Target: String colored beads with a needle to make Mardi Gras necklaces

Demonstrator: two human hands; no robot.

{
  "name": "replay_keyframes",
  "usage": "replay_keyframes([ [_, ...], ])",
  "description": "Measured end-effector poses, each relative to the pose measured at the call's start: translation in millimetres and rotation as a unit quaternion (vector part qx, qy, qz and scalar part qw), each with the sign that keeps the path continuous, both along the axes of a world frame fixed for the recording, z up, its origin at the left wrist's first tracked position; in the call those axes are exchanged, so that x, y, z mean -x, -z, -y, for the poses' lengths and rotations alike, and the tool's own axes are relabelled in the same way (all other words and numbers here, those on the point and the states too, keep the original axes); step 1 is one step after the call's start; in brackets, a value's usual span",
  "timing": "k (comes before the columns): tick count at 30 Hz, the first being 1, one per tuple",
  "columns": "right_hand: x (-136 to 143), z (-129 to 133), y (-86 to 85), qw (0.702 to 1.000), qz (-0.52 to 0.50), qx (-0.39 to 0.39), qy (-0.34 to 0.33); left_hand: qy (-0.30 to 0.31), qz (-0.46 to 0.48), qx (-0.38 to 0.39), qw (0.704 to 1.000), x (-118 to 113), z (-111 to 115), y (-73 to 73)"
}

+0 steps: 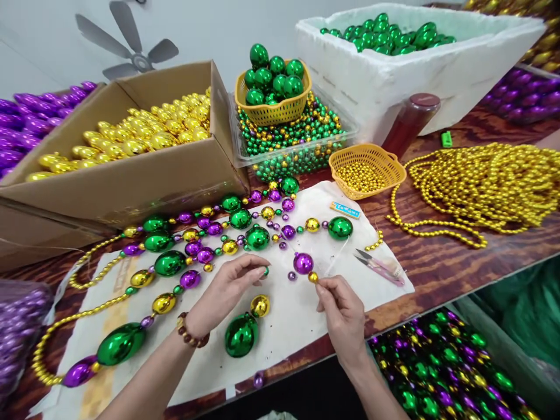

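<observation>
My left hand (231,286), with a beaded bracelet on its wrist, pinches a small green bead (266,271) at its fingertips. In my right hand (339,303) a small gold bead (313,277) is held between thumb and forefinger, touching a larger purple bead (303,263) with a thin thread near it. A loose small purple bead (292,276) lies between the hands. Below them rest a big green bead (241,335) and a gold bead (260,305). Strung green, gold and purple beads (170,263) run across the white cloth (289,326) at the left.
Pink-handled snips (380,267) and a blue packet (345,210) lie right of the strands. Behind stand a yellow basket (367,189), a clear bin (297,149), a cardboard box (131,201) and a foam box (350,81). Gold bead strings (481,186) are piled at right.
</observation>
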State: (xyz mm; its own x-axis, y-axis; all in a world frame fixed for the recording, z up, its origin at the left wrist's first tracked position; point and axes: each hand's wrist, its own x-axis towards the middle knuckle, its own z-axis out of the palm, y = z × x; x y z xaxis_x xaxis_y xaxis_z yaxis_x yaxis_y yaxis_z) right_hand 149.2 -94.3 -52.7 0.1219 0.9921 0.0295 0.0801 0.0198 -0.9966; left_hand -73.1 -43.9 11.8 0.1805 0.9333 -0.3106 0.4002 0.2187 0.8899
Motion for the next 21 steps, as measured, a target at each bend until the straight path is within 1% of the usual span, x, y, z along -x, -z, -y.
replay_keyframes([
  [1,-2,0,-1.7,0.999,-0.006,0.001,-0.040,-0.041,0.088,0.038,0.995,0,0,-3.2],
  [3,-9,0,-5.4,0.994,-0.009,0.006,-0.106,-0.101,0.239,0.095,0.961,-2,-1,-8.0],
  [4,-12,0,-7.3,0.992,-0.007,0.009,-0.126,-0.122,0.292,0.114,0.942,-4,-1,-9.5],
  [6,-21,1,-10.6,0.988,0.002,0.012,-0.151,-0.157,0.360,0.138,0.909,-8,-1,-11.2],
  [9,-32,2,-14.9,0.984,0.040,-0.001,-0.172,-0.196,0.411,0.143,0.879,-16,1,-11.8],
  [13,-38,3,-20.7,0.982,0.074,-0.016,-0.173,-0.216,0.450,0.130,0.857,-24,3,-10.8],
  [17,-39,5,-23.6,0.984,0.075,-0.022,-0.159,-0.240,0.456,0.129,0.847,-30,3,-11.0],
  [21,-41,6,-20.9,0.987,0.062,-0.013,-0.148,-0.247,0.459,0.114,0.846,-36,3,-13.4],
])
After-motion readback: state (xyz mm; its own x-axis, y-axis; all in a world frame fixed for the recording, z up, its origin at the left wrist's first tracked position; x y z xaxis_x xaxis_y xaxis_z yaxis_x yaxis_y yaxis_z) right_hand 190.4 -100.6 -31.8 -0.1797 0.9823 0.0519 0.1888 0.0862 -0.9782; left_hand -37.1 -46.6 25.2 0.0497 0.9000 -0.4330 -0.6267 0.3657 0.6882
